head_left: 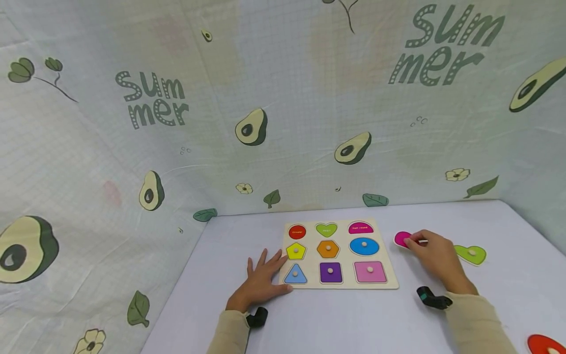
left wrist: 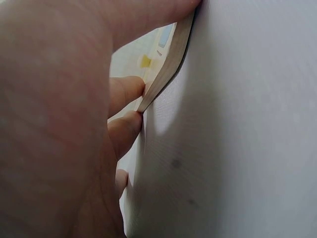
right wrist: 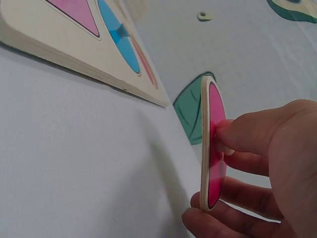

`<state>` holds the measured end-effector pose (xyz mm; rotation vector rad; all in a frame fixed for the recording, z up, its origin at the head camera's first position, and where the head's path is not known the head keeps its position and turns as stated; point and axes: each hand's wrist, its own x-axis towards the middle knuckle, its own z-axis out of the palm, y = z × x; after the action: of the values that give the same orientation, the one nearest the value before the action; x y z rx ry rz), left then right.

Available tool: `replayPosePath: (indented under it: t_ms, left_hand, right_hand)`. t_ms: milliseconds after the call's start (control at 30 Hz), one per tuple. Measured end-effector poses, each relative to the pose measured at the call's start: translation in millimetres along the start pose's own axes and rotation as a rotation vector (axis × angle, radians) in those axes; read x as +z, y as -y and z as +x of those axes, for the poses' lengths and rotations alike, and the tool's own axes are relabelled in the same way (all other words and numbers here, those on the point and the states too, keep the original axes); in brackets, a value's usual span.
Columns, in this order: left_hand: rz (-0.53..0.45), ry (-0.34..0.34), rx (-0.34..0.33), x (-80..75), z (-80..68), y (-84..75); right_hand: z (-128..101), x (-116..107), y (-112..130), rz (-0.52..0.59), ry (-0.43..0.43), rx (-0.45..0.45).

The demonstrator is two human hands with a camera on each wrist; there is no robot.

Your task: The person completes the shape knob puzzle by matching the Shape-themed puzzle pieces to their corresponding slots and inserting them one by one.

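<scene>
My right hand (head_left: 438,258) pinches the knob of a magenta half-round puzzle piece (head_left: 402,239), right of the wooden shape board (head_left: 389,275). In the right wrist view the piece (right wrist: 217,173) is tilted up on its edge above the table, with the other fingers behind and below it. My left hand (head_left: 261,283) lies with spread fingers at the board's left edge. Its fingertips touch that edge in the left wrist view. Printed slots for a red circle (head_left: 297,235), a green heart (head_left: 326,233) and a magenta half round (head_left: 360,229) fill the top row.
Knobbed pieces sit in the lower rows, such as the blue oval (head_left: 364,250) and purple square (head_left: 330,276). A green heart piece (head_left: 468,252) lies beyond my right hand, partly hidden. A red piece (head_left: 539,342) is cut off at bottom right. A printed cloth (head_left: 300,182) hangs behind.
</scene>
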<state>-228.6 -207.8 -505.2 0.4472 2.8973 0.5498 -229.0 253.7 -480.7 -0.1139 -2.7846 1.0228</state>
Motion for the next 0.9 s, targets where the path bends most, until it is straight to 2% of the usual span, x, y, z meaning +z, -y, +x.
replayPosePath:
  t_ms: [300,600,900]
  left_hand:
    - [0.001,-0.003,-0.006,-1.9,-1.1,-2.3]
    - [-0.009,0.005,0.000,-0.2,-0.7,-1.0]
    - [-0.004,0.002,-0.002,-1.3,-0.9,-1.0]
  right_hand:
    - [8.3,12.4,10.5,0.049,-0.053,-0.001]
    - [19.0,27.0,25.7,0.076,-0.051,0.018]
    - [41.1,37.9,41.8,0.095,-0.035,-0.021]
